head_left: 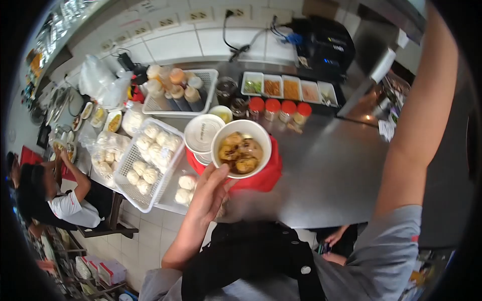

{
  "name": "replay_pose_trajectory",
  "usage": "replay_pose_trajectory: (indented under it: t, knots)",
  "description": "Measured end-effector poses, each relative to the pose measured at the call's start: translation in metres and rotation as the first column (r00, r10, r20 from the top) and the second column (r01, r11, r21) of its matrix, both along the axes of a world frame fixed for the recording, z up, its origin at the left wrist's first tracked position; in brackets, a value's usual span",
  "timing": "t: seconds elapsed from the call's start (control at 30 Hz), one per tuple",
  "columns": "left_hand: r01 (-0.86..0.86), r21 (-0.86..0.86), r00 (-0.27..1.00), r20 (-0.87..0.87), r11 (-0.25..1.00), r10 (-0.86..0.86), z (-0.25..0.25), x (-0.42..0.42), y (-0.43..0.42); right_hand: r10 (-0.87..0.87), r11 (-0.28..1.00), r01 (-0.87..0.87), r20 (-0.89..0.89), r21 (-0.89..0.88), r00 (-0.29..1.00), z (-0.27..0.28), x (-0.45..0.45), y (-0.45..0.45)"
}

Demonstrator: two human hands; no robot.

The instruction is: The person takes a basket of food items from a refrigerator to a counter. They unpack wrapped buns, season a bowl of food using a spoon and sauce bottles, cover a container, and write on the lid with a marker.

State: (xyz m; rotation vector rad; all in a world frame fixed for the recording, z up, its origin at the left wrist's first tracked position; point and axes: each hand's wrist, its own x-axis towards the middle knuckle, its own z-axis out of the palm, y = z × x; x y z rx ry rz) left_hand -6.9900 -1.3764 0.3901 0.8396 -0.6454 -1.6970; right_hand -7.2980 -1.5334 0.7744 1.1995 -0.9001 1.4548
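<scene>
My left hand [210, 190] grips the near left side of a white paper bowl [266, 143], with fingers against its wall. Inside the bowl lie several browned dumplings [246, 164] with dark sauce or seasoning on them. A red plastic bag [268, 175] is under and around the bowl. Just left of the bowl, a round white lid [202, 134] with print on it sits on top of other white pieces. My right arm [411, 125] reaches up along the right side, and its hand is out of the frame at the top.
White baskets hold bagged buns [150, 150] and sauce bottles [191, 95]. Red-capped jars [272, 108] and a tray of toppings [291, 88] line the back of the steel counter [331, 170]. A black printer [329, 47] stands behind. Another person [75, 205] works at left.
</scene>
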Motion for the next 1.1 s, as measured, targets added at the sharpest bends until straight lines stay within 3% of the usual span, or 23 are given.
replay_pose_trajectory:
  t: [0.1, 0.17, 0.2, 0.23, 0.27, 0.3, 0.37, 0.4, 0.5, 0.57, 0.6, 0.7, 0.73, 0.77, 0.8, 0.83, 0.97, 1.03, 1.1]
  knots:
    - [0.266, 0.056, 0.964, -0.005, 0.962, -0.266, 0.009, -0.037, 0.002, 0.109, 0.980, -0.134, 0.161, 0.149, 0.981, -0.094, -0.018, 0.068]
    - [0.390, 0.096, 0.919, 0.017, 0.916, -0.394, -0.012, -0.067, 0.001, 0.248, 0.837, -0.451, 0.522, 0.308, 0.816, -0.172, -0.043, 0.107]
    - [0.448, 0.083, 0.894, -0.006, 0.890, -0.449, -0.024, -0.083, 0.000, 0.199, 0.759, -0.478, 0.541, 0.442, 0.817, -0.211, -0.047, 0.122]
    - [0.459, 0.092, 0.888, -0.016, 0.883, -0.460, -0.045, -0.100, -0.003, 0.067, 0.614, -0.580, 0.698, 0.534, 0.713, -0.252, -0.057, 0.134]
    - [0.487, 0.129, 0.872, -0.024, 0.864, -0.489, -0.073, -0.116, -0.007, -0.007, 0.545, -0.674, 0.807, 0.498, 0.591, -0.300, -0.061, 0.138]
    - [0.515, 0.164, 0.855, -0.032, 0.841, -0.517, -0.099, -0.127, -0.010, -0.044, 0.381, -0.780, 0.852, 0.497, 0.521, -0.345, -0.072, 0.145]
    - [0.546, 0.188, 0.827, 0.036, 0.817, -0.561, -0.138, -0.142, -0.016, -0.125, 0.164, -0.953, 0.964, 0.254, 0.236, -0.456, -0.089, 0.158]
    - [0.561, 0.204, 0.801, 0.110, 0.802, -0.588, -0.155, -0.149, -0.019, -0.193, 0.177, -0.968, 0.970, 0.181, 0.146, -0.503, -0.088, 0.165]
    - [0.540, 0.239, 0.783, 0.209, 0.807, -0.586, -0.185, -0.160, -0.018, -0.272, 0.154, -0.976, 0.956, 0.156, 0.110, -0.571, -0.067, 0.179]
    - [0.508, 0.270, 0.777, 0.267, 0.818, -0.571, -0.193, -0.161, -0.015, -0.233, 0.299, -0.948, 0.972, 0.107, 0.036, -0.587, -0.047, 0.177]
    - [0.485, 0.227, 0.786, 0.310, 0.844, -0.535, -0.197, -0.161, -0.014, -0.235, 0.298, -0.949, 0.971, 0.103, 0.032, -0.590, -0.044, 0.175]
    - [0.369, 0.215, 0.804, 0.413, 0.904, -0.427, -0.204, -0.162, -0.014, -0.253, 0.415, -0.814, 0.911, 0.407, 0.327, -0.593, -0.034, 0.165]
    - [0.280, 0.233, 0.806, 0.471, 0.931, -0.360, -0.208, -0.165, -0.014, -0.250, 0.407, -0.818, 0.911, 0.406, 0.328, -0.590, -0.028, 0.164]
    - [0.270, 0.233, 0.809, 0.471, 0.934, -0.351, -0.212, -0.169, -0.014, -0.264, 0.418, -0.767, 0.873, 0.487, 0.410, -0.585, -0.023, 0.163]
    - [0.247, 0.053, 0.790, 0.567, 0.967, -0.233, -0.215, -0.175, -0.014, -0.278, 0.427, -0.708, 0.827, 0.562, 0.489, -0.580, -0.019, 0.162]
    - [0.232, -0.129, 0.763, 0.639, 0.964, -0.098, -0.218, -0.181, -0.014, -0.273, 0.419, -0.713, 0.826, 0.563, 0.493, -0.577, -0.016, 0.162]
    - [0.180, -0.259, 0.803, 0.596, 0.949, 0.011, -0.220, -0.195, -0.015, -0.311, 0.410, -0.684, 0.797, 0.604, 0.517, -0.578, -0.013, 0.157]
    - [0.243, -0.425, 0.708, 0.692, 0.872, 0.140, -0.213, -0.196, -0.017, -0.309, 0.398, -0.670, 0.779, 0.627, 0.546, -0.580, -0.015, 0.157]
    - [0.258, -0.451, 0.706, 0.691, 0.854, 0.152, -0.202, -0.195, -0.017, -0.210, 0.367, -0.657, 0.747, 0.658, 0.631, -0.580, -0.018, 0.156]
